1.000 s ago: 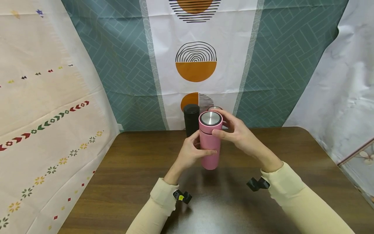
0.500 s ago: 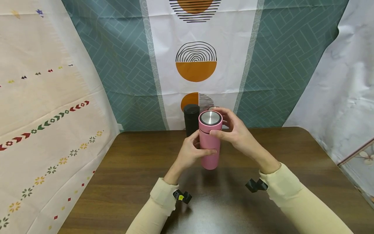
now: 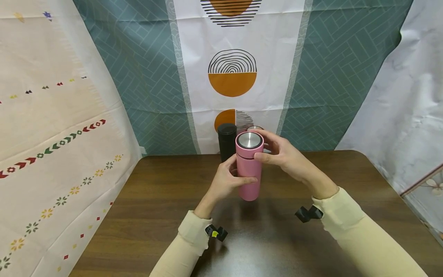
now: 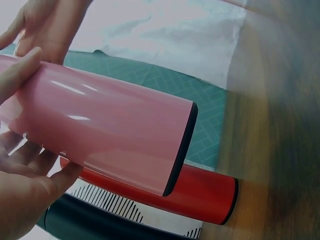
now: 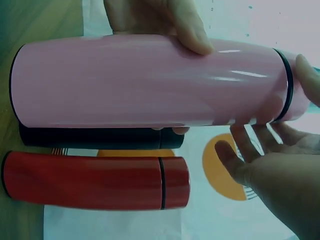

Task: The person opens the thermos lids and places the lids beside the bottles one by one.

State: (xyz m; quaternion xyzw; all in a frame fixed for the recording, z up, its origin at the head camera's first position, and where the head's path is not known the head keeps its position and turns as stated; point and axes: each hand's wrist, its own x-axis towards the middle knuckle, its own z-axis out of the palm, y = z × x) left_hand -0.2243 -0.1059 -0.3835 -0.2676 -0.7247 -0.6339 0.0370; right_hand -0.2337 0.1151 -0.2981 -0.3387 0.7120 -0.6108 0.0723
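Note:
A pink thermos bottle (image 3: 248,169) with a silver-topped lid (image 3: 250,140) stands upright between both hands, apparently just above the table. My left hand (image 3: 222,180) grips its body from the left, thumb across the front. At the lid, my right hand (image 3: 285,156) holds on from the right; its thumb lies near the dark seam and its other fingers reach behind. The right wrist view shows that thumb (image 5: 307,77) against the lid and the fingers curved around the far side. The lid sits on the body.
Behind the pink bottle stand a black thermos bottle (image 3: 227,142) and a red thermos bottle (image 5: 95,180), the red one mostly hidden in the head view. The brown wooden table (image 3: 155,215) ends at a patterned cloth backdrop (image 3: 159,88).
My right hand has shifted slightly at the lid, its thumb sliding a little left and then back right. The left hand and the pink thermos bottle have stayed nearly still.

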